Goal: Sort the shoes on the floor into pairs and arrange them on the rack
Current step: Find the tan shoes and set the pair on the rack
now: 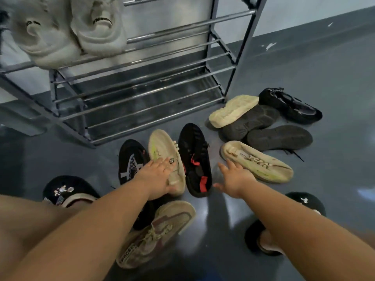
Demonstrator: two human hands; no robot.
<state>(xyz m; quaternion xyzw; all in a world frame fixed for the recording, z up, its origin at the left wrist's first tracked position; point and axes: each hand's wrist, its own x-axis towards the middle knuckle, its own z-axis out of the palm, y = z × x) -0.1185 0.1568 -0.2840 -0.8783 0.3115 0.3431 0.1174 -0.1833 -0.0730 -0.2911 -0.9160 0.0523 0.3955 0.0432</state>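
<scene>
Rack (pixel 142 82) stands beyond both hands, two white shoes (pixel 69 31) on it. Beige shoe (pixel 164 151) lies under the left hand (pixel 160 179), which grips it. Right hand (pixel 233 177), fingers spread, touches the heel of a second beige shoe (pixel 257 161).

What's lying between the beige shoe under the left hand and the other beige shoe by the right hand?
In the head view, a black shoe with red accents lies between the beige shoe under the left hand and the beige shoe by the right hand.
</scene>
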